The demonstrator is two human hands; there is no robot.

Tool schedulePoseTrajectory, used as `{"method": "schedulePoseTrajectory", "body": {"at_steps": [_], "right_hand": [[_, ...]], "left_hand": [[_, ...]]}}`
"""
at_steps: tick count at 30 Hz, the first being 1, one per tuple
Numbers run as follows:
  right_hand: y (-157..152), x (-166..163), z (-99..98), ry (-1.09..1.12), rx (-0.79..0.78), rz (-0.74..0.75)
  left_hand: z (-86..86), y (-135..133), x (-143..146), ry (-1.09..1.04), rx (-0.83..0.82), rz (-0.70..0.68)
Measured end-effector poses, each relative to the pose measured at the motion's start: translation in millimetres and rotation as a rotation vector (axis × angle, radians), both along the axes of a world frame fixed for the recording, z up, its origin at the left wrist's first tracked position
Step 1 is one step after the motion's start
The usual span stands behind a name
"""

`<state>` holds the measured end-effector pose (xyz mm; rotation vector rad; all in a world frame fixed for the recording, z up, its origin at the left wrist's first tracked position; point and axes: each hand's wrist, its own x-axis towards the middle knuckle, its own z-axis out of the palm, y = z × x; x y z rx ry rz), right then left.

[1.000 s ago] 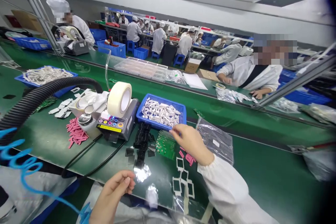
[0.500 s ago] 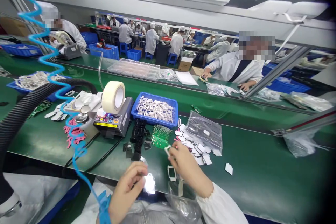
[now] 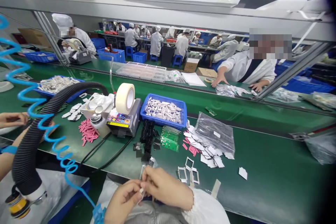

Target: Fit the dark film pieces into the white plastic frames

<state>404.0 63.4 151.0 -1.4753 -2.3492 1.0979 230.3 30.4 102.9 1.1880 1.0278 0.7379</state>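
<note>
My left hand and my right hand meet low in the view, at the near edge of the green bench. Both are closed, fingertips pinching a small white part that is mostly hidden by the fingers. Just right of them lie three white plastic frames, among them an upright-looking frame and another frame. Beyond my fingers are dark square films and a black strip pile. Green circuit boards stand in a row behind.
A blue bin holds many white frames. Left of it stand a tape dispenser, a bottle and pink strips. White cards and a bagged stack lie right. A black hose and a co-worker's hand are at left.
My right hand has come left and nearer, meeting my left hand at the white part. More white frames now show on the bench. The whole view has shifted, and a co-worker's hands appear at left.
</note>
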Motion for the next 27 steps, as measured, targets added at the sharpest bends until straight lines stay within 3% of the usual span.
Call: {"method": "schedulePoseTrajectory", "body": {"at_steps": [4, 9, 11, 15, 17, 19, 23, 27], "right_hand": [[28, -14, -18.1, -0.147, 0.151, -0.144], [47, -17, -34.4, -0.181, 0.23, -0.202], [44, -14, -27.2, -0.137, 0.248, -0.237], [33, -26, 6.0, 0.012, 0.207, -0.223], [34, -54, 16.5, 0.117, 0.119, -0.134], [39, -99, 13.1, 0.224, -0.028, -0.02], [38, -213, -26.1, 0.369, -0.496, 0.183], [13, -283, -60.4, 0.558, -0.79, 0.114]], "left_hand": [[-6.1, -10, -13, -0.236, -0.39, 0.107], [-22.1, -24, -37, -0.362, -0.578, 0.269], [-34.8, -28, -60, -0.405, -0.642, 0.478], [-56.8, -27, -132, -0.566, -0.684, 1.002], [-60.1, -26, -168, -0.58, -0.6, 1.164], [-59.1, -26, -192, -0.556, -0.547, 1.189], [-54.1, -30, -210, -0.516, -0.471, 1.08], [-52.6, -38, -216, -0.543, -0.401, 1.029]]}}
